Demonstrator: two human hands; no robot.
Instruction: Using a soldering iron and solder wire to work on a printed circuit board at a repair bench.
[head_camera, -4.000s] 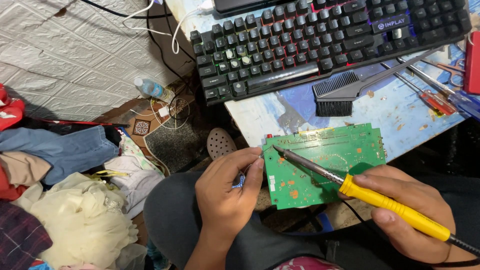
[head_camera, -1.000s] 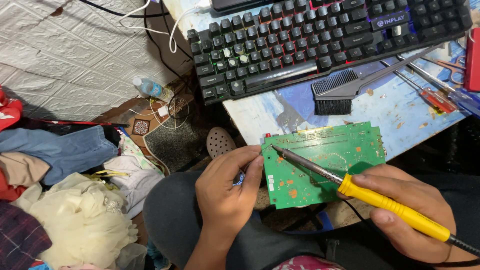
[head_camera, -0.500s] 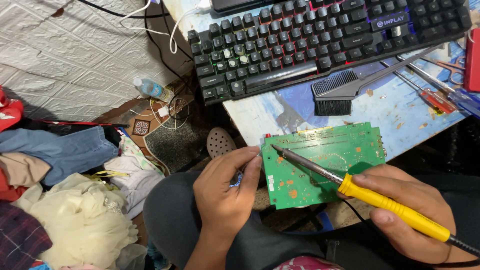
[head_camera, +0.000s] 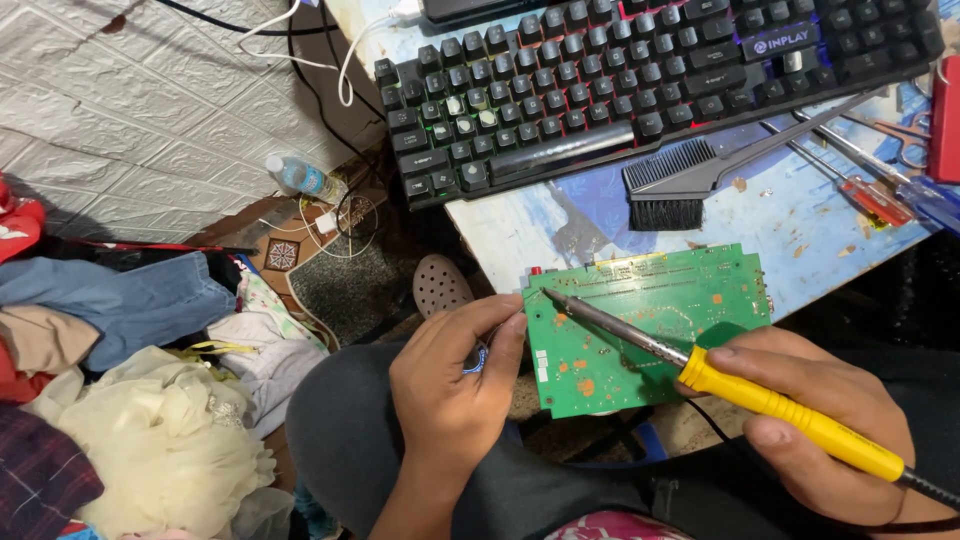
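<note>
Right hand (head_camera: 815, 420) wraps its grip around a yellow-handled soldering iron (head_camera: 720, 385), tip touching the green circuit board (head_camera: 650, 340) near its upper left corner. Left hand (head_camera: 455, 390) pinches the board's left edge, which juts off the blue surface (head_camera: 820, 240) below a black keyboard (head_camera: 640, 80) and brush (head_camera: 690, 180).

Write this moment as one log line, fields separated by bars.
left hand steadies circuit board | right hand grips soldering iron | tip on board's upper left

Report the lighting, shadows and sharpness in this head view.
Head view: light is even and soft, no harsh glare; the green circuit board and yellow soldering iron are sharp; the keyboard keys glow faintly; the floor under the table edge lies in deep shadow; both hands, left and right, show no motion blur.
</note>
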